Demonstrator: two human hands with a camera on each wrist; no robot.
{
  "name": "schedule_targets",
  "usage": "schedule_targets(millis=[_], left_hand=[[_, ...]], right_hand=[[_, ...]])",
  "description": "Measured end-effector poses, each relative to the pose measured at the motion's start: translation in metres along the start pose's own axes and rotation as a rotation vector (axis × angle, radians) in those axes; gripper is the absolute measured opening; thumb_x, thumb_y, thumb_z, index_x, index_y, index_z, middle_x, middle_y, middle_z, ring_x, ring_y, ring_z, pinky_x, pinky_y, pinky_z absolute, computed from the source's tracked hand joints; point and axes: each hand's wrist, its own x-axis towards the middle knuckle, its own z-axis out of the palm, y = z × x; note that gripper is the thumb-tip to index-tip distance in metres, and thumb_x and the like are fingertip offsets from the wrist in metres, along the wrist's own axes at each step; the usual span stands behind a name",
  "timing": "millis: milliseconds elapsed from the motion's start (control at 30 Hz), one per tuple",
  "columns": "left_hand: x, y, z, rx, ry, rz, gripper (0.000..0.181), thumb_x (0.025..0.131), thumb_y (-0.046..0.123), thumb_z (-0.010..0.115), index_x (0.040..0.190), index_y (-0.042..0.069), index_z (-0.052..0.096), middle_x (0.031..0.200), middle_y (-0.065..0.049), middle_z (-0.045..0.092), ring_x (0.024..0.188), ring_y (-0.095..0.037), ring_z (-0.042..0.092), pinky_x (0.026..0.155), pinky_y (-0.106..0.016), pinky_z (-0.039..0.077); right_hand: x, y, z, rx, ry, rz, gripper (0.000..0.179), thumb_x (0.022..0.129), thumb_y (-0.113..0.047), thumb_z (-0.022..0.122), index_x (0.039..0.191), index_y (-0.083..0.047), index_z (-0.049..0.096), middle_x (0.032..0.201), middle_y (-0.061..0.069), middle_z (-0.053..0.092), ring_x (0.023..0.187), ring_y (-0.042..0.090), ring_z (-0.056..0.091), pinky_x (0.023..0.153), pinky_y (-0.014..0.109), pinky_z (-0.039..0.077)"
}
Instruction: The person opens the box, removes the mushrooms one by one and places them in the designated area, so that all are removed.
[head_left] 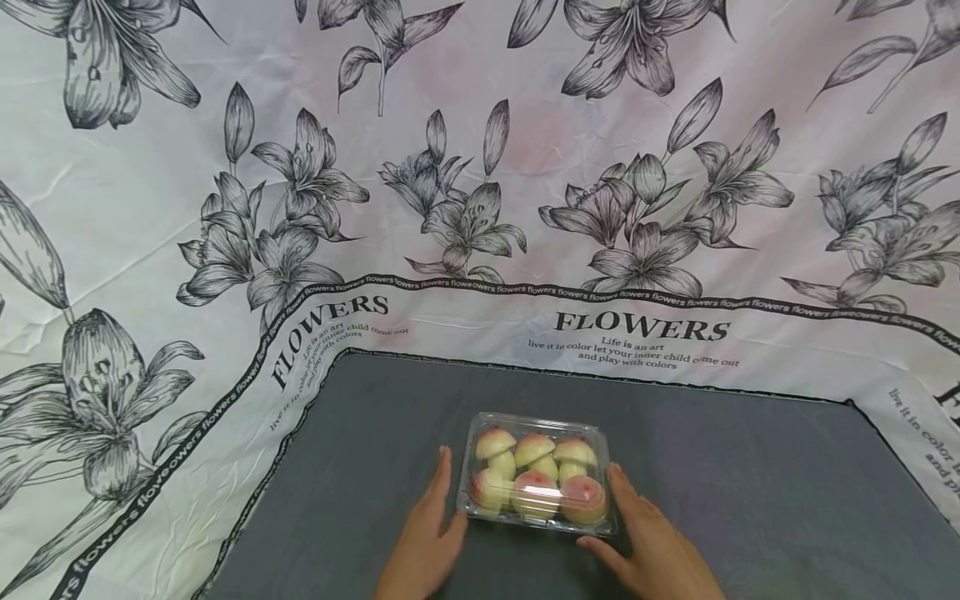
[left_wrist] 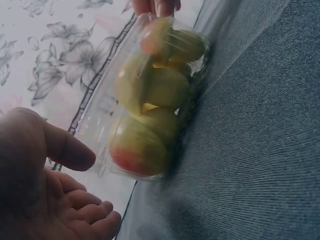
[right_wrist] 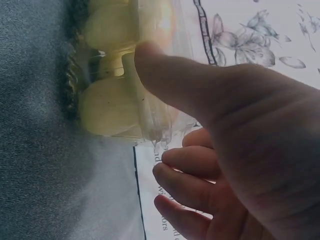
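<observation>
A clear lidded container [head_left: 525,422] lies on the grey bench [head_left: 712,450], holding two rows of rounded, pale yellow pieces [head_left: 535,493] blushed pink. At the container's left end is the left hand [head_left: 429,537], its fingers held close together and its thumb spread away, reaching toward the near left corner; the left wrist view shows a small gap there. The right hand [head_left: 652,533] is at the container's right end, thumb spread from the fingers around the near right corner; how firmly it presses, I cannot tell. Beyond the container hangs white cloth [head_left: 465,200] with lilies and "FLOWERS" lettering [head_left: 642,326].
</observation>
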Motion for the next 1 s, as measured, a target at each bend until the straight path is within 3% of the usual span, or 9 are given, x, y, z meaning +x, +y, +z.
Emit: schedule_targets(millis=[233,367,467,567,700,1000], left_hand=[[-0.003,-0.004,0.001,-0.006,-0.021,-0.006,0.077,0.105,0.02,0.057,0.171,0.013,0.018,0.172,-0.018,0.025,0.156,-0.044,0.027,0.125,-0.068,0.023],[-0.004,-0.006,0.002,-0.066,-0.036,0.013,0.069,0.107,0.02,0.055,0.169,0.01,0.025,0.169,-0.017,0.032,0.153,-0.042,0.036,0.124,-0.064,0.029],[-0.004,-0.009,0.004,-0.129,-0.043,0.039,0.066,0.108,0.017,0.053,0.168,0.008,0.028,0.168,-0.016,0.034,0.151,-0.038,0.04,0.123,-0.056,0.034],[-0.002,-0.012,0.006,-0.2,-0.045,0.051,0.065,0.108,0.014,0.053,0.167,0.006,0.028,0.167,-0.019,0.035,0.149,-0.037,0.042,0.121,-0.047,0.037],[0.001,-0.015,0.009,-0.283,-0.04,0.055,0.063,0.108,0.011,0.054,0.165,0.002,0.03,0.165,-0.024,0.036,0.149,-0.036,0.042,0.117,-0.036,0.042],[0.006,-0.016,0.013,-0.335,0.001,0.068,0.061,0.108,0.015,0.058,0.161,-0.004,0.036,0.162,-0.027,0.039,0.147,-0.038,0.043,0.11,-0.024,0.046]], right_hand=[[-0.001,0.003,0.003,0.009,0.034,-0.044,0.101,0.09,-0.049,0.082,0.163,0.003,0.036,0.161,0.025,0.044,0.133,0.046,0.06,0.101,0.063,0.055],[-0.001,0.003,0.004,0.011,0.058,-0.052,0.099,0.089,-0.05,0.082,0.161,0.003,0.04,0.153,0.028,0.054,0.121,0.044,0.068,0.093,0.06,0.06],[-0.001,0.003,0.004,0.005,0.093,-0.066,0.096,0.087,-0.051,0.084,0.157,0.003,0.046,0.13,0.029,0.069,0.102,0.038,0.076,0.082,0.055,0.063],[-0.001,0.003,0.005,-0.009,0.12,-0.072,0.092,0.086,-0.051,0.085,0.154,0.002,0.052,0.094,0.018,0.078,0.079,0.025,0.076,0.072,0.049,0.064],[-0.001,0.004,0.005,-0.042,0.137,-0.078,0.087,0.086,-0.051,0.084,0.151,0.0,0.057,0.063,0.001,0.066,0.061,0.011,0.065,0.063,0.044,0.062],[-0.003,0.006,0.006,-0.065,0.171,-0.11,0.072,0.091,-0.043,0.082,0.146,-0.001,0.062,0.048,-0.01,0.042,0.044,0.002,0.039,0.047,0.029,0.049]])
